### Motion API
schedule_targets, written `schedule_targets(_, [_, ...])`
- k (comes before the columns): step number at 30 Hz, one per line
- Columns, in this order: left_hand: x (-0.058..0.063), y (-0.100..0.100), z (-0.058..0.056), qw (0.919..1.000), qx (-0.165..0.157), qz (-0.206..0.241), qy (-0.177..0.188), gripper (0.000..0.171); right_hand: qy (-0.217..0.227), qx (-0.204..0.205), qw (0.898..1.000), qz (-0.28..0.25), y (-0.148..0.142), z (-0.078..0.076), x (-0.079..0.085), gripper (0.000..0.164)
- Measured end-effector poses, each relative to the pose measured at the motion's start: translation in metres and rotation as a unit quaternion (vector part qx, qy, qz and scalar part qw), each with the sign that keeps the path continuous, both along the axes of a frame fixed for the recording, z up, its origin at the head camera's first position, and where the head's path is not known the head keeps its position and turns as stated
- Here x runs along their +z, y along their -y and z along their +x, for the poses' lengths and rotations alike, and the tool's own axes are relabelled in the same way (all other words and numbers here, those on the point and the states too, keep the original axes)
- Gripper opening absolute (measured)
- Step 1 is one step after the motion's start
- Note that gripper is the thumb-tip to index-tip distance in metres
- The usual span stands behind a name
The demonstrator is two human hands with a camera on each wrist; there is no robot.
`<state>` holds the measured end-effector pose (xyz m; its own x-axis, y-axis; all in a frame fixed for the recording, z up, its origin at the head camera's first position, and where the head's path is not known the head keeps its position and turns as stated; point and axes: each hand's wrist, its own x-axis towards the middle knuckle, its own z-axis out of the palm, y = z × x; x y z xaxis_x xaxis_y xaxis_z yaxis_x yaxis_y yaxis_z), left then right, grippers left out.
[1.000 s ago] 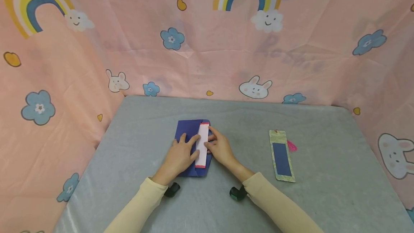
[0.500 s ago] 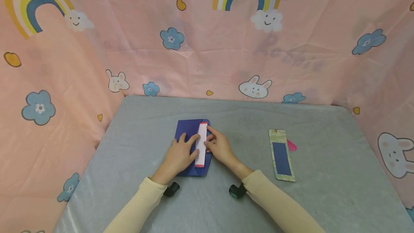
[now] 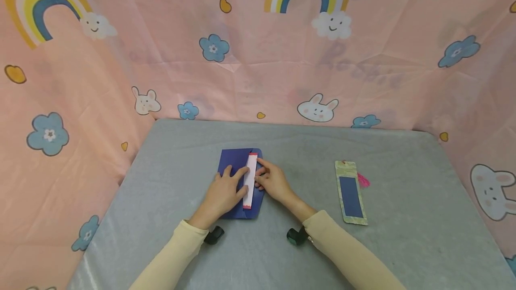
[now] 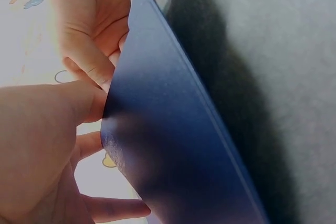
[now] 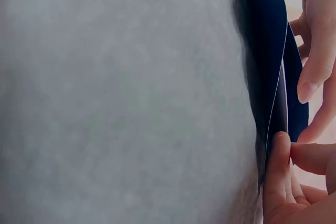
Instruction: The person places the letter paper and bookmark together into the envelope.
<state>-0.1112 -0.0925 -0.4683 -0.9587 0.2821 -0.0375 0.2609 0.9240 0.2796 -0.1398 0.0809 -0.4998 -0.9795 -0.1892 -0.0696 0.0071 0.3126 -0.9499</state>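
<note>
A dark blue envelope [image 3: 233,158] lies on the grey cloth, its right-hand flap open. A white card with red ends [image 3: 250,182] shows as a long strip along the envelope's opening; whatever lies inside is hidden. My left hand [image 3: 221,195] rests on the envelope with spread fingers, its index finger and thumb reaching the strip's left side. At the strip's right edge, my right hand [image 3: 276,185] pinches the card between thumb and fingers. The right wrist view has that pinch [image 5: 286,156] close to the blue flap [image 5: 266,30]. The left wrist view shows the envelope's underside [image 4: 168,114] tilted up.
To the right lies a green patterned bookmark [image 3: 351,197] with a dark blue panel and a pink tassel [image 3: 363,180]. The grey-covered table [image 3: 306,147] backs onto a pink printed curtain [image 3: 258,70].
The card's right edge has shifted slightly left, and its visible strip is narrower. My right hand has moved a little left with it; my left hand stays put.
</note>
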Motion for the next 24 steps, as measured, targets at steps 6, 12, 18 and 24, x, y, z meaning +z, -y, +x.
schedule_targets(6, [-0.0002,0.0003,-0.0002,1.0,0.001,-0.004,-0.001,0.051,0.012,0.005,1.0,0.001,-0.0014,-0.0025,-0.0004,0.062])
schedule_targets(12, [0.001,-0.0003,0.0001,1.0,0.003,-0.006,0.001,0.051,0.017,0.01,1.0,0.009,-0.0008,-0.0047,-0.0001,0.061])
schedule_targets(18, [0.0012,-0.0003,0.0008,1.0,0.004,-0.004,-0.002,0.05,0.024,0.013,1.0,0.007,0.001,-0.0069,0.0004,0.061])
schedule_targets(24, [0.0005,-0.0002,0.0009,1.0,0.004,-0.005,-0.004,0.05,0.021,0.011,0.999,0.024,0.0043,-0.0091,0.0004,0.061])
